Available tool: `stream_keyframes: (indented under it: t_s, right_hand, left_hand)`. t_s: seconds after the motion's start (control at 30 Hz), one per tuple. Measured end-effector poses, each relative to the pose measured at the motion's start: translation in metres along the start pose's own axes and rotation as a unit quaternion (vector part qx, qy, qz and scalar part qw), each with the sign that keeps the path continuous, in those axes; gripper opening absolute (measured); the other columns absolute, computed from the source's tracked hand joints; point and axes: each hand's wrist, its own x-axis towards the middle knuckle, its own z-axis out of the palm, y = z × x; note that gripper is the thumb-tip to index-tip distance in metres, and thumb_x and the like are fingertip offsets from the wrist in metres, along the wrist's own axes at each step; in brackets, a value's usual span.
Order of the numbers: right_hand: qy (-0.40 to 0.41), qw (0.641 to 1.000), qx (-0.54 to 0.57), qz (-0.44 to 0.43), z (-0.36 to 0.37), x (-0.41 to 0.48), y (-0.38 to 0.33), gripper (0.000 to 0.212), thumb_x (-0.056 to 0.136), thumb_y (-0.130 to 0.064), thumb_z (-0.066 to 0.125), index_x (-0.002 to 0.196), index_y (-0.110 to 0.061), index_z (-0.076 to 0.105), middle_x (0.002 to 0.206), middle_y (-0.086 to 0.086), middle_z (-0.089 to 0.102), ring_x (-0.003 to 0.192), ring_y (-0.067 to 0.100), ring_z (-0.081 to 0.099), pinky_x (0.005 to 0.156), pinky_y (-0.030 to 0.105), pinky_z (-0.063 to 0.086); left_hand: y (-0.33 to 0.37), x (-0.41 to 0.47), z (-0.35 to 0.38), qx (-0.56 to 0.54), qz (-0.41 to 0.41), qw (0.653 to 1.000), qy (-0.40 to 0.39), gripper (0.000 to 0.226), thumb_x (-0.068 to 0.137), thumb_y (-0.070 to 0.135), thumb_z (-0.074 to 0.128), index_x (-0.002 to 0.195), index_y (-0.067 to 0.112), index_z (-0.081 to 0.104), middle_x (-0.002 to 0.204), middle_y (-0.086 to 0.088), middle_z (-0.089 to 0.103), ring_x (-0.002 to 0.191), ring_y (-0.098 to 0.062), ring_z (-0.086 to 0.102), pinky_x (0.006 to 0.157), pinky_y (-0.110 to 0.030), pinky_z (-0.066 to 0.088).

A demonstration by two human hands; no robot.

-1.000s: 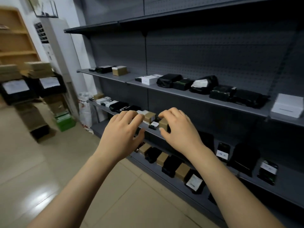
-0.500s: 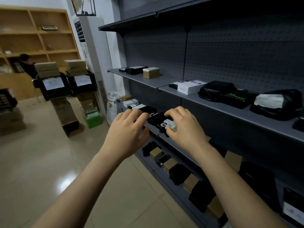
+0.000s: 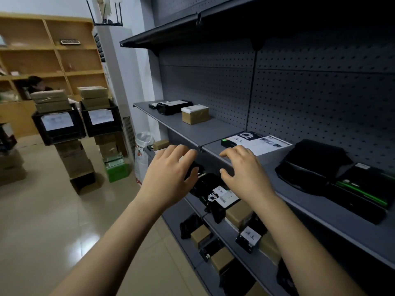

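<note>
My left hand (image 3: 168, 176) and my right hand (image 3: 245, 174) are both raised in front of a dark grey shelf rack, fingers spread and loosely bent, holding nothing. The right fingertips hover at the front edge of the middle shelf (image 3: 192, 129), just before a flat white box (image 3: 263, 142). Below and between the hands, on the lower shelf, lies a black box with a white label (image 3: 222, 195). The left hand hides part of the black items behind it.
A brown box with a white top (image 3: 195, 114) and a black pouch (image 3: 314, 165) lie on the middle shelf. Small brown and black boxes fill the lower shelves. To the left stand black crates (image 3: 57, 127) on stacked cartons and a green box (image 3: 117, 169); a person (image 3: 36, 83) sits by wooden shelving.
The view has swung left along the rack. Both hands rose from the small boxes on the lower shelf to the middle shelf's edge; the right hand no longer touches a box.
</note>
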Motion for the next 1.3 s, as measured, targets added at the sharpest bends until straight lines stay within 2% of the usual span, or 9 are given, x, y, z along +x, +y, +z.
stream_keyframes:
  t_s: [0.1, 0.23, 0.47, 0.73, 0.9, 0.97, 1.07, 1.2, 1.3]
  right_hand:
    - [0.007, 1.000, -0.008, 0.018, 0.011, 0.026, 0.025, 0.032, 0.092, -0.021, 0.060, 0.123, -0.018, 0.055, 0.123, 0.000, 0.052, 0.117, 0.020, 0.045, 0.099, 0.035, 0.040]
    - [0.018, 0.998, -0.028, 0.052, 0.029, 0.056, 0.052, 0.032, 0.092, -0.022, 0.061, 0.124, -0.017, 0.055, 0.122, 0.000, 0.052, 0.118, 0.020, 0.045, 0.100, 0.033, 0.038]
    - [0.053, 0.983, -0.080, 0.155, 0.066, 0.112, 0.079, 0.032, 0.091, -0.023, 0.060, 0.123, -0.019, 0.057, 0.122, -0.003, 0.052, 0.118, 0.019, 0.044, 0.098, 0.029, 0.033]
    - [0.115, 0.933, -0.160, 0.300, 0.106, 0.157, 0.078, 0.030, 0.088, -0.023, 0.064, 0.117, -0.016, 0.062, 0.113, 0.002, 0.057, 0.111, 0.023, 0.048, 0.095, 0.031, 0.037]
    - [0.095, 0.902, -0.232, 0.351, 0.129, 0.175, 0.068, 0.032, 0.088, -0.028, 0.063, 0.114, -0.011, 0.065, 0.110, 0.005, 0.058, 0.110, 0.028, 0.048, 0.103, 0.037, 0.035]
    - [0.044, 0.888, -0.267, 0.372, 0.135, 0.184, 0.068, 0.039, 0.092, -0.038, 0.054, 0.120, -0.012, 0.062, 0.117, 0.004, 0.056, 0.115, 0.026, 0.043, 0.106, 0.037, 0.032]
    - [-0.015, 0.859, -0.305, 0.412, 0.142, 0.195, 0.073, 0.051, 0.095, -0.052, 0.043, 0.119, -0.011, 0.063, 0.120, 0.007, 0.055, 0.117, 0.027, 0.039, 0.106, 0.036, 0.029]
    - [-0.044, 0.835, -0.313, 0.450, 0.154, 0.203, 0.079, 0.059, 0.100, -0.052, 0.032, 0.116, -0.008, 0.067, 0.120, 0.009, 0.056, 0.117, 0.029, 0.037, 0.108, 0.039, 0.025]
    - [-0.027, 0.830, -0.316, 0.458, 0.160, 0.208, 0.082, 0.056, 0.100, -0.049, 0.032, 0.116, -0.008, 0.067, 0.123, 0.008, 0.055, 0.119, 0.029, 0.035, 0.110, 0.038, 0.022]
  left_hand:
    - [-0.009, 0.027, 0.035, -0.019, 0.018, 1.000, -0.011, 0.027, 0.085, 0.030, 0.055, 0.104, 0.011, 0.061, 0.096, -0.006, 0.058, 0.087, -0.028, 0.055, 0.073, -0.038, 0.047]
    - [-0.025, 0.062, 0.088, -0.053, 0.042, 0.998, -0.005, 0.025, 0.084, 0.026, 0.065, 0.103, 0.011, 0.062, 0.096, -0.006, 0.059, 0.085, -0.028, 0.056, 0.071, -0.037, 0.046]
    - [-0.068, 0.130, 0.184, -0.127, 0.121, 0.984, 0.000, 0.027, 0.086, 0.033, 0.055, 0.103, 0.013, 0.061, 0.094, -0.006, 0.058, 0.084, -0.028, 0.055, 0.070, -0.037, 0.043]
    - [-0.106, 0.196, 0.275, -0.235, 0.254, 0.938, -0.012, 0.030, 0.085, 0.035, 0.047, 0.096, 0.011, 0.062, 0.090, -0.007, 0.058, 0.079, -0.031, 0.054, 0.065, -0.038, 0.044]
    - [-0.110, 0.216, 0.318, -0.291, 0.296, 0.908, -0.048, 0.039, 0.086, 0.040, 0.044, 0.095, 0.010, 0.068, 0.085, -0.006, 0.062, 0.073, -0.029, 0.060, 0.060, -0.035, 0.047]
    - [-0.108, 0.220, 0.331, -0.317, 0.294, 0.899, -0.073, 0.042, 0.090, 0.043, 0.044, 0.101, 0.011, 0.068, 0.090, -0.006, 0.065, 0.080, -0.030, 0.062, 0.064, -0.036, 0.050]
    - [-0.103, 0.225, 0.346, -0.369, 0.261, 0.879, -0.154, 0.039, 0.098, 0.045, 0.046, 0.117, 0.017, 0.064, 0.107, -0.006, 0.066, 0.100, -0.026, 0.059, 0.078, -0.036, 0.048]
    - [-0.091, 0.226, 0.362, -0.412, 0.232, 0.859, -0.195, 0.039, 0.099, 0.046, 0.043, 0.107, 0.015, 0.066, 0.100, -0.005, 0.067, 0.093, -0.023, 0.058, 0.077, -0.035, 0.048]
    - [-0.085, 0.225, 0.369, -0.469, 0.176, 0.832, -0.239, 0.035, 0.097, 0.041, 0.049, 0.099, 0.012, 0.067, 0.091, -0.005, 0.068, 0.088, -0.023, 0.060, 0.074, -0.037, 0.050]
